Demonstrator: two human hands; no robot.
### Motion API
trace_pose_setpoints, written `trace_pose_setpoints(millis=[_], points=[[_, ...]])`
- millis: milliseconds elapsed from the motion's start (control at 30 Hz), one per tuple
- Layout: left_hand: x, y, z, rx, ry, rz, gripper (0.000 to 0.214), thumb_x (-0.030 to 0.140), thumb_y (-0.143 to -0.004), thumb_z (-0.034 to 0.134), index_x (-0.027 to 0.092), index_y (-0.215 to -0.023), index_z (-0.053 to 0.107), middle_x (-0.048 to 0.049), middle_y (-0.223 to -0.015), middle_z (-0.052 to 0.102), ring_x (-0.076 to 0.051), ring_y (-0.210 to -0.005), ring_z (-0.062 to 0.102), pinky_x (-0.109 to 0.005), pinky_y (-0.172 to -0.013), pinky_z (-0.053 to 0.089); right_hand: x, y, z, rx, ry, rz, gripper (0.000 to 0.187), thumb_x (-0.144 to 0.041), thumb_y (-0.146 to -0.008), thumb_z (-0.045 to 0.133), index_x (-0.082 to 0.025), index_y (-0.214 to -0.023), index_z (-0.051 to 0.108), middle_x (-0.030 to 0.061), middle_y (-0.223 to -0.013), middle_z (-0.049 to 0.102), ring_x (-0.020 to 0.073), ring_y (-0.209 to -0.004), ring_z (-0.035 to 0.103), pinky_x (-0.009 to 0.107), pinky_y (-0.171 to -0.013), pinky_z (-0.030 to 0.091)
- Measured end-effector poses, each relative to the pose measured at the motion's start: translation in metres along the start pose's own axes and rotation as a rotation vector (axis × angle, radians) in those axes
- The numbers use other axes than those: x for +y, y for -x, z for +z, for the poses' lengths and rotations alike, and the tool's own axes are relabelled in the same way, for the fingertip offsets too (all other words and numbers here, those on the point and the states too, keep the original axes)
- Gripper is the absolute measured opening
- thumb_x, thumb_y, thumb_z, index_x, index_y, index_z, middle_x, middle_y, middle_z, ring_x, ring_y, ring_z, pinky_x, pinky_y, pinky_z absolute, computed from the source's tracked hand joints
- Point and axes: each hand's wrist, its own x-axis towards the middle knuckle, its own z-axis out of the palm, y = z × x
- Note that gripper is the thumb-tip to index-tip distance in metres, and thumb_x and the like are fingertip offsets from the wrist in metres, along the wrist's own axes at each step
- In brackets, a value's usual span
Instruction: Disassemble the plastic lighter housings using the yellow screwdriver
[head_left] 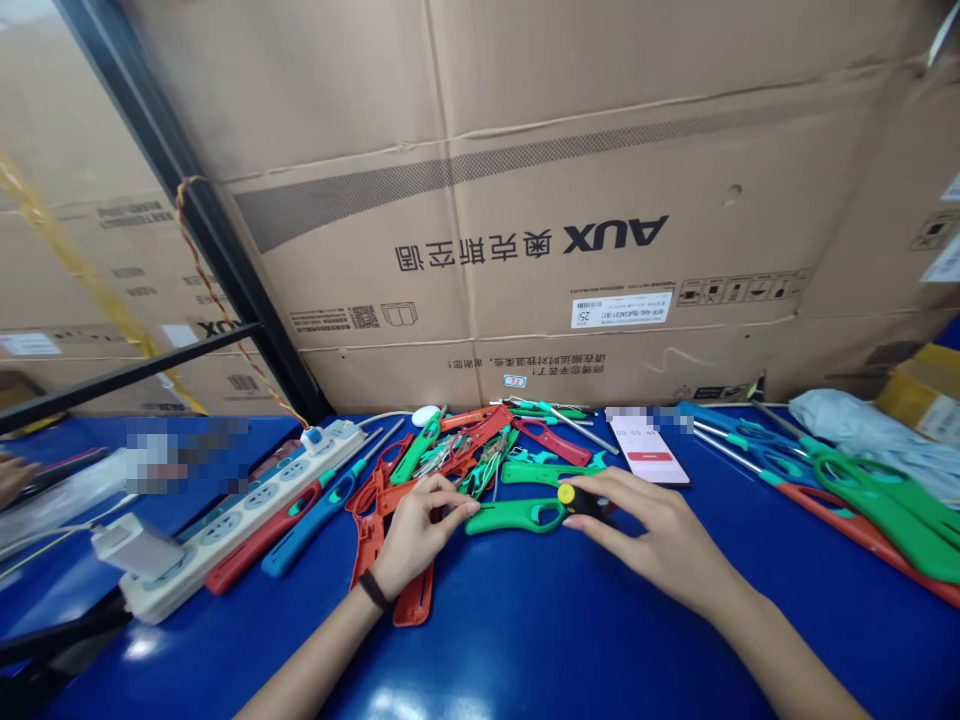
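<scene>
**Green plastic lighter body (514, 516) gripped at both ends**

Far left of it lies a white power strip (240, 520), then red lighter bodies (367, 550). The hands are apart: the left hand (420, 535) pinches its left end, and the right hand (652, 530) clamps a black piece with a yellow cap (581, 503) at its right end, below a smartphone (649, 450).

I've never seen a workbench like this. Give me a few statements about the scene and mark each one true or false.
The left hand wears a black wristband: true.
The right hand rests on a red tool: false, it is at the black end of a green plastic tool, beside a yellow knob.
A white power strip lies on the blue table: true.
A smartphone stands upright: false, it lies flat on the table.
</scene>
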Motion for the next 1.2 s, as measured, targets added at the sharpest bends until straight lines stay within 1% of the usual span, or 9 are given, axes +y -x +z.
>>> trace_pose_setpoints(millis=[133,300,500,667,733,867,1067,1200], points=[[0.001,0.001,-0.001,-0.019,-0.023,0.030,0.023,0.041,-0.081,0.062,0.023,-0.079,0.075,-0.0039,-0.075,0.060,-0.019,-0.075,0.056,-0.031,-0.071,0.044,0.001,0.000,-0.001,0.011,0.023,0.001,0.026,-0.035,-0.086,0.059,-0.025,-0.110,0.060,0.0034,-0.101,0.066,0.0165,-0.086,0.063,0.028,-0.075,0.051],[0.002,0.004,-0.002,-0.069,-0.016,0.053,0.022,0.039,-0.083,0.061,0.021,-0.082,0.075,-0.0043,-0.079,0.067,-0.017,-0.068,0.060,-0.027,-0.063,0.047,0.003,-0.001,-0.001,0.008,0.067,0.027,0.026,-0.037,-0.087,0.057,-0.025,-0.110,0.061,0.0041,-0.102,0.067,0.0181,-0.087,0.064,0.031,-0.077,0.052],[0.005,0.005,-0.010,-0.122,-0.011,0.087,0.018,0.035,-0.083,0.062,0.021,-0.080,0.074,-0.0028,-0.078,0.071,-0.017,-0.069,0.064,-0.026,-0.066,0.050,0.004,-0.002,-0.003,0.013,0.088,0.050,0.027,-0.038,-0.086,0.057,-0.025,-0.109,0.063,0.0030,-0.098,0.068,0.0178,-0.084,0.065,0.029,-0.072,0.054],[0.008,0.001,-0.010,-0.098,-0.015,0.110,0.023,0.035,-0.087,0.056,0.019,-0.085,0.072,-0.0049,-0.080,0.070,-0.016,-0.068,0.063,-0.024,-0.060,0.049,0.004,-0.001,-0.003,-0.009,0.077,0.060,0.026,-0.037,-0.086,0.058,-0.025,-0.109,0.062,0.0035,-0.099,0.068,0.0176,-0.085,0.064,0.029,-0.075,0.053],[0.008,0.000,-0.008,-0.101,-0.020,0.135,0.023,0.034,-0.089,0.054,0.019,-0.085,0.072,-0.0049,-0.081,0.069,-0.016,-0.070,0.063,-0.024,-0.063,0.049,0.005,-0.001,-0.003,-0.011,0.082,0.057,0.026,-0.038,-0.087,0.057,-0.025,-0.109,0.062,0.0036,-0.100,0.068,0.0178,-0.086,0.065,0.029,-0.076,0.053],[0.009,-0.002,-0.004,-0.085,-0.049,0.185,0.021,0.032,-0.089,0.054,0.020,-0.088,0.071,-0.0054,-0.086,0.066,-0.018,-0.080,0.061,-0.028,-0.075,0.048,0.004,0.000,-0.002,-0.012,0.090,0.046,0.027,-0.038,-0.086,0.057,-0.025,-0.109,0.063,0.0038,-0.100,0.068,0.0182,-0.086,0.065,0.029,-0.075,0.054],[0.009,-0.004,-0.002,-0.036,-0.105,0.215,0.024,0.036,-0.089,0.054,0.021,-0.086,0.072,-0.0053,-0.084,0.061,-0.019,-0.079,0.057,-0.031,-0.075,0.046,0.004,0.000,-0.002,-0.025,0.087,0.043,0.026,-0.038,-0.087,0.057,-0.026,-0.109,0.063,0.0039,-0.101,0.067,0.0185,-0.087,0.065,0.030,-0.076,0.053],[0.009,-0.003,-0.002,-0.050,-0.114,0.230,0.024,0.036,-0.089,0.053,0.021,-0.086,0.072,-0.0050,-0.083,0.061,-0.018,-0.078,0.057,-0.030,-0.074,0.047,0.004,0.000,-0.002,-0.027,0.087,0.048,0.027,-0.039,-0.087,0.056,-0.026,-0.110,0.062,0.0038,-0.102,0.068,0.0185,-0.088,0.065,0.030,-0.076,0.054]])
